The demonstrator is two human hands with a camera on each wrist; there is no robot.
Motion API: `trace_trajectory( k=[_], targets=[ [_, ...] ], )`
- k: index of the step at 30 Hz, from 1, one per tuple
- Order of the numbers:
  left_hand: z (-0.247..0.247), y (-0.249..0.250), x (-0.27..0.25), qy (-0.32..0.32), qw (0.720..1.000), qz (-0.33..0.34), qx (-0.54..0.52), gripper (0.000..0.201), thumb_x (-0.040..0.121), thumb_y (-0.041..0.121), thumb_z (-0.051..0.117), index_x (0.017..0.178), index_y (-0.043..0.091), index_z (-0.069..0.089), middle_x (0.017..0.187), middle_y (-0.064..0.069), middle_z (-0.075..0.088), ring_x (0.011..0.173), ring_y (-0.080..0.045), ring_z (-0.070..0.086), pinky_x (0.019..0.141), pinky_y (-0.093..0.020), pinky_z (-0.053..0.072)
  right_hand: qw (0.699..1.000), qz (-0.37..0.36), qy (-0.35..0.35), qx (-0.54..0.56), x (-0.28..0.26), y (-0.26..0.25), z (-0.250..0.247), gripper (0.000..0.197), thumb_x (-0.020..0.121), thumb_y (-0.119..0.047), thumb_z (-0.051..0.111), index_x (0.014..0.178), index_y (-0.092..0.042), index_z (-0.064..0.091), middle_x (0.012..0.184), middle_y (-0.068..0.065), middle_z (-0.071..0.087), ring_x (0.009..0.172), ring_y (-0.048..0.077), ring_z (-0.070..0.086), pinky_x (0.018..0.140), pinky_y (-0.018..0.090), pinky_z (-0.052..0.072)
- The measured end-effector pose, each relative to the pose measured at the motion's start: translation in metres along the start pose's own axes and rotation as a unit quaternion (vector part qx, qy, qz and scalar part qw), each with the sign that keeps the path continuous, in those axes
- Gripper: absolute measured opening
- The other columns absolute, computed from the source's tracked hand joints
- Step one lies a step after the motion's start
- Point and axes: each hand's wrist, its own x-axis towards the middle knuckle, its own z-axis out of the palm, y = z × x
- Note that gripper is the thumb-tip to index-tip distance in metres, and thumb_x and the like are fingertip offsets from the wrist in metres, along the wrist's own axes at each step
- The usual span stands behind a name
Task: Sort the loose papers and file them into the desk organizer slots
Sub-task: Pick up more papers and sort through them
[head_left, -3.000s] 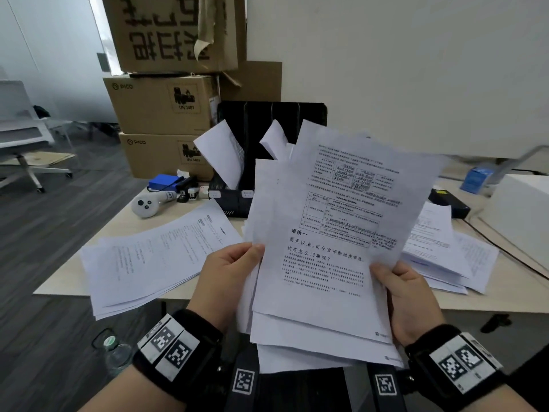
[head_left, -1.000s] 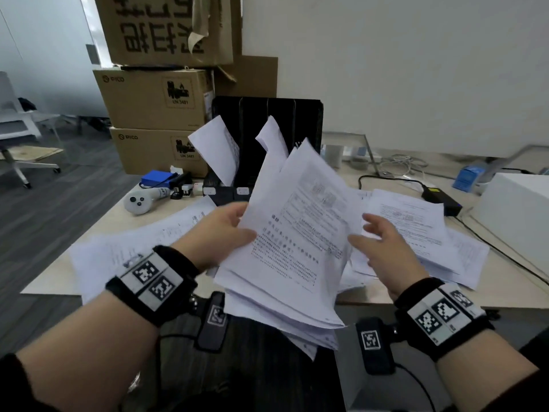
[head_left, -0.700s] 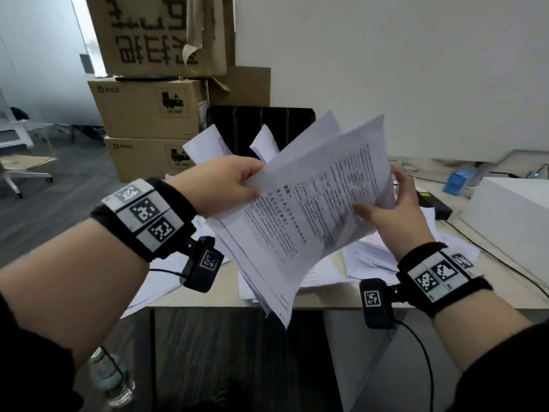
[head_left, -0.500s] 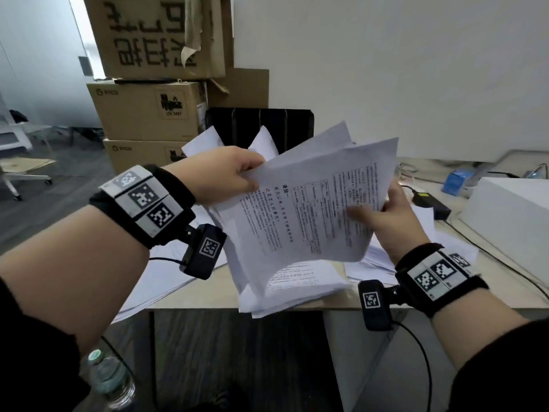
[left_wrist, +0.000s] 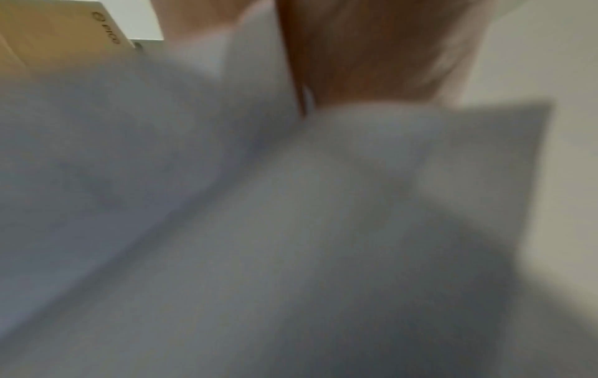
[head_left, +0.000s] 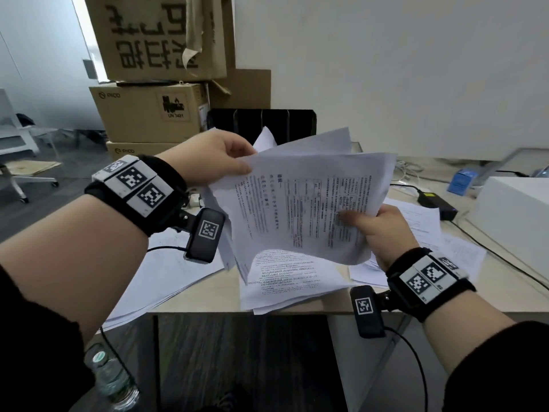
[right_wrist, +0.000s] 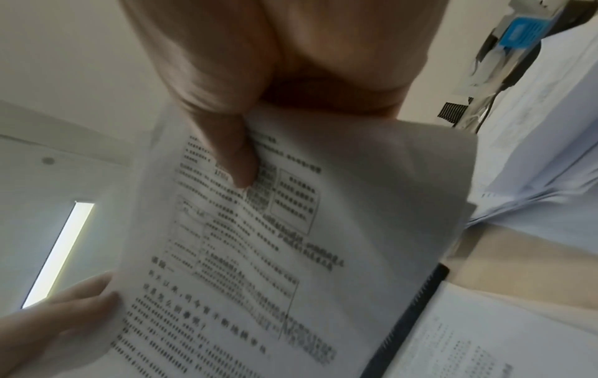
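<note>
I hold a sheaf of printed papers [head_left: 300, 206] sideways in the air above the desk's front edge. My left hand [head_left: 219, 160] pinches its upper left corner. My right hand [head_left: 377, 224] grips its right edge, thumb on the print; the right wrist view shows that thumb [right_wrist: 233, 158] pressing the sheet [right_wrist: 258, 255]. The left wrist view is a blur of white paper [left_wrist: 291, 217]. Behind stands the black desk organizer [head_left: 261, 123] with a white sheet [head_left: 265, 141] poking out of a slot. More loose papers [head_left: 285, 281] lie on the desk below the sheaf.
Paper piles lie at the desk's left [head_left: 166, 278] and right [head_left: 421, 230]. Stacked cardboard boxes [head_left: 148, 111] rise behind the organizer. A white box [head_left: 514, 215], a black power brick [head_left: 439, 205] with cable, and a blue box [head_left: 462, 181] sit at the right. A water bottle [head_left: 113, 379] stands on the floor.
Three seconds ago I held the papers upright in both hands; one second ago the left hand held them alone. They are turned sideways now, and part of the stack lies on the desk.
</note>
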Motion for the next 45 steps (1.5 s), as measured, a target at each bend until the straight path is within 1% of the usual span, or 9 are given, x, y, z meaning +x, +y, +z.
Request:
trace_trajectory(
  k=[5,8,12,16,20,24,31,36,45],
  targets=[
    [-0.002,-0.012,-0.001,0.041,0.950,-0.043,-0.305,0.037,0.100,0.053,0.053,0.118,0.026,0.071,0.098,0.005,0.076,0.091,-0.020,0.071,0.085,-0.041,0.056,0.996,0.001,0.053,0.077,0.010,-0.001,0.004,0.013,0.084,-0.001,0.076,0.094,-0.010,0.076,0.094,0.006,0.080,0.090,0.029,0.077,0.089,0.051,0.059],
    [0.015,-0.041,-0.003,-0.040,0.920,0.011,-0.390,0.086,0.076,0.084,0.058,0.143,0.029,0.056,0.136,-0.006,0.067,0.128,-0.033,0.061,0.109,-0.061,0.042,0.993,0.010,0.063,0.097,0.015,0.006,0.005,0.012,0.086,-0.004,0.076,0.097,-0.007,0.075,0.097,0.008,0.080,0.092,0.030,0.077,0.091,0.051,0.059],
    [0.060,-0.066,-0.014,-0.059,0.918,0.045,-0.390,0.115,0.058,0.069,0.085,0.153,0.021,0.040,0.146,-0.009,0.059,0.135,-0.028,0.057,0.109,-0.049,0.048,0.996,0.031,0.056,0.068,0.014,0.032,0.010,0.010,0.084,-0.010,0.080,0.093,-0.011,0.077,0.096,0.007,0.080,0.092,0.031,0.077,0.093,0.054,0.057],
    [0.100,-0.091,-0.018,0.009,0.967,-0.046,-0.251,0.051,0.080,0.027,0.086,0.126,0.028,0.062,0.108,0.020,0.077,0.103,0.001,0.071,0.102,-0.038,0.053,0.998,0.061,0.013,0.023,0.001,0.057,0.012,0.010,0.086,-0.012,0.077,0.096,-0.013,0.077,0.095,0.004,0.080,0.093,0.030,0.076,0.092,0.051,0.058],
    [0.126,-0.101,-0.022,0.025,0.937,-0.096,-0.335,0.032,0.094,0.008,0.070,0.124,0.017,0.068,0.108,0.009,0.078,0.098,-0.007,0.075,0.084,-0.024,0.061,0.996,0.063,-0.045,0.049,-0.009,0.057,0.008,0.016,0.090,-0.004,0.070,0.102,-0.013,0.073,0.095,0.003,0.080,0.089,0.025,0.077,0.069,0.034,0.061],
    [0.133,-0.100,-0.018,0.077,0.904,-0.145,-0.394,0.014,0.097,0.015,0.068,0.108,0.018,0.073,0.107,-0.002,0.079,0.097,-0.018,0.076,0.076,-0.027,0.060,0.996,0.058,-0.020,0.059,-0.004,0.061,0.003,0.019,0.086,-0.009,0.077,0.104,-0.010,0.073,0.100,0.008,0.080,0.094,0.028,0.076,0.083,0.045,0.060],
    [0.129,-0.097,-0.023,0.074,0.890,-0.128,-0.432,0.022,0.096,0.005,0.063,0.116,0.012,0.069,0.109,-0.008,0.078,0.096,-0.024,0.077,0.075,-0.033,0.063,0.997,0.045,-0.015,0.064,-0.007,0.065,-0.003,0.012,0.083,-0.009,0.075,0.095,-0.009,0.076,0.097,0.008,0.080,0.093,0.026,0.076,0.090,0.047,0.056],
    [0.141,-0.101,-0.030,0.064,0.903,-0.177,-0.386,0.012,0.100,0.020,0.064,0.106,0.022,0.073,0.106,-0.001,0.079,0.101,-0.022,0.075,0.097,-0.046,0.056,0.997,0.076,-0.020,0.025,-0.008,0.077,-0.004,0.012,0.087,-0.011,0.075,0.098,-0.014,0.076,0.098,0.004,0.080,0.096,0.028,0.075,0.094,0.051,0.056],
    [0.143,-0.100,-0.040,0.044,0.925,-0.194,-0.322,0.015,0.104,0.030,0.056,0.096,0.030,0.069,0.092,0.015,0.075,0.089,-0.006,0.071,0.080,-0.025,0.055,0.993,0.104,-0.036,-0.032,-0.010,0.085,-0.009,0.010,0.090,-0.008,0.073,0.094,-0.017,0.073,0.098,0.003,0.078,0.081,0.009,0.076,0.071,0.024,0.059]
  ],
)
